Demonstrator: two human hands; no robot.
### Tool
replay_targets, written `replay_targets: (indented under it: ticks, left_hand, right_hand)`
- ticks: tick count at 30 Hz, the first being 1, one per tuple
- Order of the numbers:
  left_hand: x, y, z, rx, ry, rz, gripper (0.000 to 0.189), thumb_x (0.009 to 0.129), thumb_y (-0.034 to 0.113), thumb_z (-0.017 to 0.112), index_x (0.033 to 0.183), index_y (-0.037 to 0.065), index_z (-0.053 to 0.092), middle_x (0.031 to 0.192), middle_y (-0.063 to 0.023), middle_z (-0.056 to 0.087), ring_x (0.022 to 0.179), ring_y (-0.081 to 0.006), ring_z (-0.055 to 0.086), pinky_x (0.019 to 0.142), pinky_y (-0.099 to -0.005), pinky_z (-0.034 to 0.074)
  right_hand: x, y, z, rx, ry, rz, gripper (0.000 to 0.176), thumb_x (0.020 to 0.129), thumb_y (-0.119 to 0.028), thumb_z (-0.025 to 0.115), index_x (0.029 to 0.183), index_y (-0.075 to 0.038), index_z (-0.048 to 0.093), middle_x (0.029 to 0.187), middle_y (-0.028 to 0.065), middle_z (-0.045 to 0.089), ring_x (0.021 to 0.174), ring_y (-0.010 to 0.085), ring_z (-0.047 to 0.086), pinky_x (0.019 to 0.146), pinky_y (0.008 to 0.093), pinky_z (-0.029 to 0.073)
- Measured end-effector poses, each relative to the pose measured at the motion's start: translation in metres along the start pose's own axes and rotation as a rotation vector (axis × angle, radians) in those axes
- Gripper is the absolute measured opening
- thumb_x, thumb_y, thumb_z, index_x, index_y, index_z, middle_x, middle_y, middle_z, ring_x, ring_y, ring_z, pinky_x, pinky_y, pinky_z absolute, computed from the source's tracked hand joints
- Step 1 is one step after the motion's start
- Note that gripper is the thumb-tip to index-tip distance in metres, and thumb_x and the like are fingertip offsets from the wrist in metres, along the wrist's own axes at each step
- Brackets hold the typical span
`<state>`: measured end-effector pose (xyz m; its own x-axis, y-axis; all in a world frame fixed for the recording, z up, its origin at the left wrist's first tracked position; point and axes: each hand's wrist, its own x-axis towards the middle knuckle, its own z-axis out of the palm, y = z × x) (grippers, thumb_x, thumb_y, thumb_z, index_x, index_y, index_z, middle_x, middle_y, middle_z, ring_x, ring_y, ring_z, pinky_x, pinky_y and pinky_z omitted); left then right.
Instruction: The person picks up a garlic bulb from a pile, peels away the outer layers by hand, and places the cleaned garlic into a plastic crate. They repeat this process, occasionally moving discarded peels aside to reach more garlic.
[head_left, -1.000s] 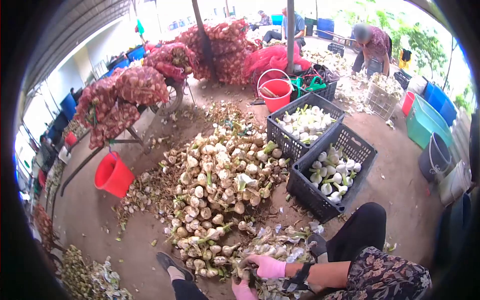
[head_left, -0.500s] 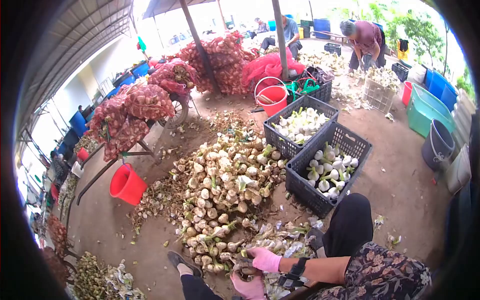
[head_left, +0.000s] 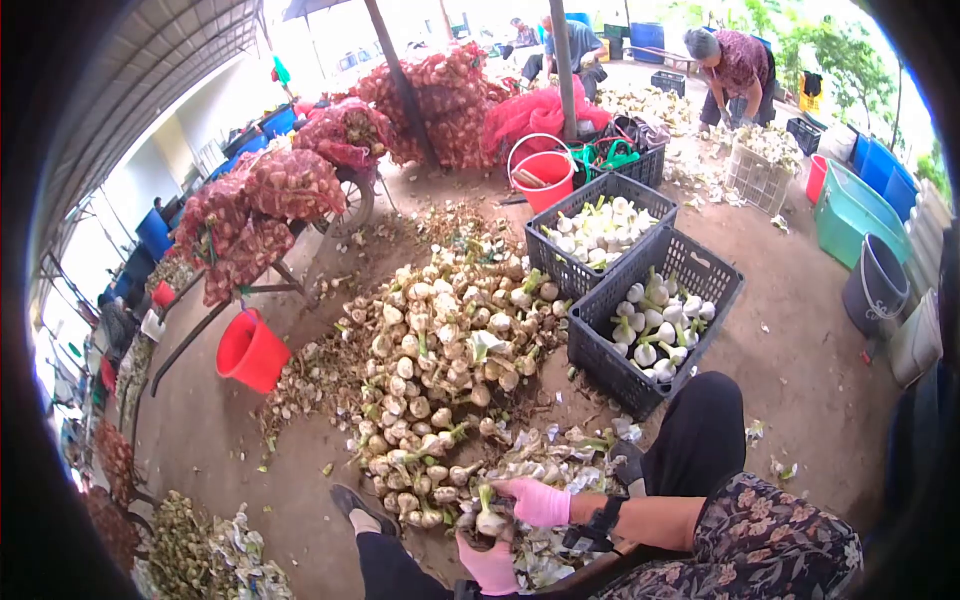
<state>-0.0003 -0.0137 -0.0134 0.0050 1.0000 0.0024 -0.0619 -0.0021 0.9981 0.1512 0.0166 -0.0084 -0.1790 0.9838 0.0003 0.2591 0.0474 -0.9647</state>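
A garlic bulb [head_left: 490,522] with a short green stem pointing up sits between my two hands, just above the near edge of a big garlic pile [head_left: 425,350]. My left hand [head_left: 488,564], in a pink glove with dark, soiled fingers, is closed round the bulb from below. From the right, my right hand [head_left: 538,502], gloved alike, has its fingers closed against the bulb's side and stem. Loose papery skins [head_left: 560,470] lie under and beside the hands. Cleaned white bulbs [head_left: 662,322] fill part of the near black crate [head_left: 640,385].
A second black crate [head_left: 545,255] of white garlic adjoins the first. Red buckets stand left [head_left: 252,352] and behind [head_left: 545,180]. Red net sacks [head_left: 250,215] rest on a cart. A green tub [head_left: 855,220] and a grey bucket [head_left: 875,285] stand right. A person [head_left: 735,75] bends at the back.
My hands have parted slightly, so the bulb and its upright stem now show between them; before, the fingers covered it. The view has shifted slightly.
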Motion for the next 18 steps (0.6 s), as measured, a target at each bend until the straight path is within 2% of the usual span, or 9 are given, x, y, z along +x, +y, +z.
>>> replay_targets:
  ticks: [3,4,5,6,7,8,10,13,18]
  left_hand:
    - [0.002,0.008,-0.004,-0.427,-0.013,-0.253,0.039,0.084,0.001,0.061,0.119,-0.006,0.046,0.113,-0.0136,0.056,0.098,-0.0209,0.058,0.086,-0.0336,0.048]
    - [0.001,0.015,-0.006,-0.567,-0.031,-0.371,0.037,0.085,0.002,0.059,0.119,-0.006,0.046,0.113,-0.0131,0.057,0.097,-0.0214,0.058,0.086,-0.034,0.048]
    - [0.0,0.016,-0.008,-0.126,-0.121,-0.136,0.036,0.086,0.003,0.058,0.119,-0.004,0.047,0.112,-0.0126,0.057,0.097,-0.0224,0.059,0.085,-0.0344,0.049]
    - [-0.004,0.016,-0.011,0.325,-0.231,0.072,0.035,0.087,0.003,0.056,0.12,-0.003,0.047,0.111,-0.0121,0.058,0.096,-0.0233,0.059,0.085,-0.0348,0.049]
    - [-0.008,0.015,-0.008,0.212,-0.221,0.001,0.033,0.089,0.01,0.055,0.12,-0.001,0.048,0.11,-0.0127,0.058,0.093,-0.024,0.059,0.081,-0.0348,0.05]
    - [-0.008,0.017,-0.004,0.095,-0.209,-0.055,0.033,0.091,0.017,0.053,0.12,0.002,0.049,0.109,-0.0133,0.058,0.091,-0.0247,0.059,0.078,-0.0348,0.05]
    - [0.002,0.026,-0.003,-1.166,-0.006,-0.746,0.035,0.091,0.033,0.05,0.111,0.006,0.057,0.105,-0.0135,0.061,0.082,-0.0279,0.058,0.065,-0.0355,0.048]
    - [0.006,0.03,-0.009,-1.234,-0.095,-0.844,0.044,0.091,0.039,0.048,0.118,0.005,0.053,0.104,-0.012,0.06,0.08,-0.027,0.056,0.064,-0.0335,0.047]
    - [0.005,0.036,-0.004,-0.932,0.002,-0.759,0.039,0.09,0.029,0.057,0.119,0.004,0.052,0.107,-0.0094,0.06,0.089,-0.0244,0.06,0.073,-0.0339,0.051]
  right_hand:
    - [-0.001,0.038,0.011,-0.251,0.007,-0.035,0.045,0.075,-0.001,0.05,0.12,0.003,0.054,0.111,0.0156,0.059,0.107,0.0254,0.054,0.095,0.032,0.042]
    - [-0.005,0.004,0.002,-0.196,0.119,-0.032,0.04,0.077,-0.003,0.05,0.116,0.001,0.057,0.106,0.016,0.062,0.1,0.0247,0.058,0.089,0.032,0.046]
    - [-0.004,0.011,0.007,-0.117,0.223,-0.059,0.038,0.077,0.0,0.047,0.113,-0.001,0.06,0.094,0.0172,0.064,0.088,0.0279,0.062,0.081,0.0323,0.05]
    - [0.001,0.032,0.007,0.09,0.072,0.122,0.044,0.074,0.006,0.043,0.114,-0.002,0.059,0.088,0.0193,0.065,0.082,0.0314,0.063,0.075,0.0331,0.051]
    - [-0.001,0.006,0.0,-0.026,0.16,-0.01,0.048,0.069,0.011,0.042,0.113,0.0,0.058,0.09,0.0188,0.066,0.085,0.0306,0.064,0.078,0.0334,0.051]
    - [-0.001,-0.001,-0.006,-0.114,0.104,0.064,0.051,0.068,0.013,0.042,0.115,0.001,0.058,0.096,0.0183,0.066,0.093,0.0265,0.064,0.081,0.0331,0.05]
    - [0.0,0.009,-0.006,0.199,0.066,0.013,0.05,0.072,0.013,0.044,0.119,0.001,0.057,0.106,0.0159,0.066,0.101,0.0192,0.061,0.085,0.0284,0.047]
    - [-0.002,-0.017,-0.015,0.404,-0.003,0.086,0.033,0.084,0.002,0.056,0.117,0.001,0.058,0.103,0.0086,0.066,0.094,0.0113,0.057,0.083,0.0263,0.046]
    - [0.0,-0.016,-0.02,0.209,0.032,0.14,0.033,0.082,0.004,0.055,0.115,0.002,0.059,0.101,0.0117,0.067,0.091,0.0132,0.059,0.081,0.0265,0.047]
